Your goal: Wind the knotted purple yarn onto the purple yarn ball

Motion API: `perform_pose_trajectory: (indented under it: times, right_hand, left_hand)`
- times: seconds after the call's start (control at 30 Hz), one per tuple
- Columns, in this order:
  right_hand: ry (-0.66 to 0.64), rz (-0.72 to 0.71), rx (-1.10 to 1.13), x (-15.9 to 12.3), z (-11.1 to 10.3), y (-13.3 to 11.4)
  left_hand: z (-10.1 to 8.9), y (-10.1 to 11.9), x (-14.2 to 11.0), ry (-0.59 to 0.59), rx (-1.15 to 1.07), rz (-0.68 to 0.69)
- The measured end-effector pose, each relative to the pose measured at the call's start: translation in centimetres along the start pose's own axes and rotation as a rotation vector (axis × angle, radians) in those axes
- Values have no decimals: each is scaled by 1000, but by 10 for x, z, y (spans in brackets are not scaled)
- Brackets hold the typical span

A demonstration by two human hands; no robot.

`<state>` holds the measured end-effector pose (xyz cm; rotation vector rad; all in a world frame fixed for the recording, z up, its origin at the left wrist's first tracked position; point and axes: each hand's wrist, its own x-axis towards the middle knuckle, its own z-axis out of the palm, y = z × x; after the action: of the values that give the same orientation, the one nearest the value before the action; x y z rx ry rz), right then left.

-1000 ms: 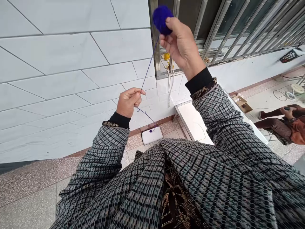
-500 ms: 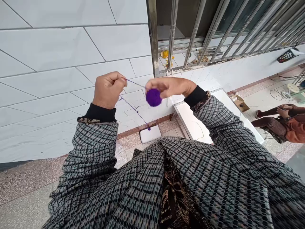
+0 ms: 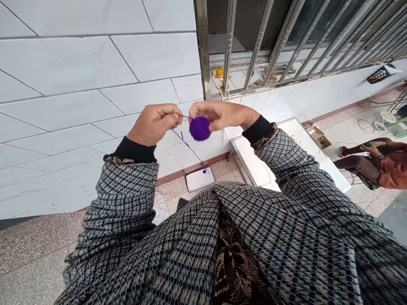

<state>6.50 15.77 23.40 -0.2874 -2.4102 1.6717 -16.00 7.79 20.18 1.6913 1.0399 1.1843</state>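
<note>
A round purple ball of yarn is gripped in my right hand, its fingers curled over the top and side. My left hand is closed in a pinch on the purple yarn strand. A short length of that strand spans the gap between the two hands. From my left hand the rest hangs down, with small loose tufts along it, toward a small purple clump above a white box-like object near the floor.
White wall tiles fill the left side. Metal window bars stand at upper right, with yellow peel on the sill. A white table is below my right arm. Another person sits at far right, near a cardboard box.
My left hand has moved right, closer to the yarn ball, so the strand between the hands is shorter. The ball has shifted slightly left, and the hanging strand has swung right.
</note>
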Motion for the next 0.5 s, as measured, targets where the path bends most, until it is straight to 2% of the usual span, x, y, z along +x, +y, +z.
perform_pose_trajectory:
  times: [0.03, 0.1, 0.13, 0.17, 0.23, 0.33, 0.4, 0.5]
  right_hand:
    - [83, -129, 127, 0, 1, -2]
    - [333, -376, 386, 3, -1, -8]
    - [444, -436, 455, 5, -2, -13]
    - [534, -422, 452, 7, -4, -18]
    - [666, -256, 294, 7, -6, -30]
    - [764, 6, 11, -1, -4, -45]
    - [800, 35, -58, -8, -3, -49]
    - [855, -25, -14, -9, -7, -44]
  left_hand:
    - [1, -5, 0, 3, -71, -16]
    - [9, -13, 0, -22, -213, -49]
    - [15, -14, 0, -40, -262, -69]
    - [21, -14, 0, -54, -290, -93]
    - [32, -11, -1, -46, -314, -139]
    - [38, -11, -2, 12, -366, -201]
    - [37, -18, -3, 39, -405, -228]
    - [38, -31, -5, 28, -406, -250]
